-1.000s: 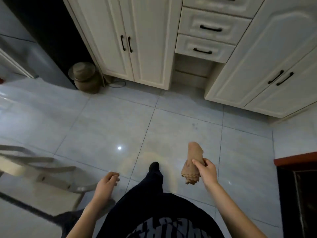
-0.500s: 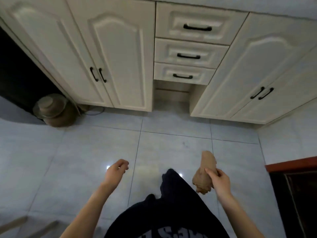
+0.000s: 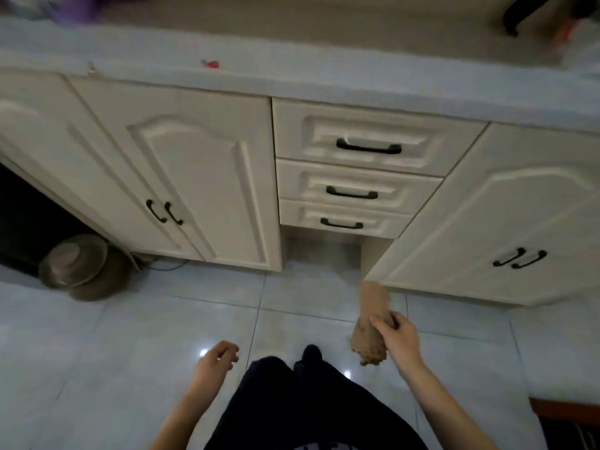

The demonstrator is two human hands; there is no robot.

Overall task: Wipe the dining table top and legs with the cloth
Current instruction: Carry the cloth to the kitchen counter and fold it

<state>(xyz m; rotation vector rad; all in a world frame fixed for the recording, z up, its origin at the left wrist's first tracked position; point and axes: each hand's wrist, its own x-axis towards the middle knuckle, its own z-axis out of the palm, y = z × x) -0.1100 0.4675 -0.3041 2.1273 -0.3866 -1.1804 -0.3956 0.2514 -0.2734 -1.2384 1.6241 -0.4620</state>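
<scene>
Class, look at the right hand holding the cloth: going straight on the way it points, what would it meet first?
Probably the lower edge of the cabinet, beside the recess under the drawers. The right hand, gripping the cloth, points forward at it; depth is unclear.

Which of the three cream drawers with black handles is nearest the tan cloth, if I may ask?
The bottom cream drawer, the shallowest one: it sits lowest in the stack, just above the rolled tan cloth gripped by the right hand.

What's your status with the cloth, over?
Right hand grips rolled cloth. Left hand empty, loosely curled. Dining table not in view; cabinets ahead.
</scene>
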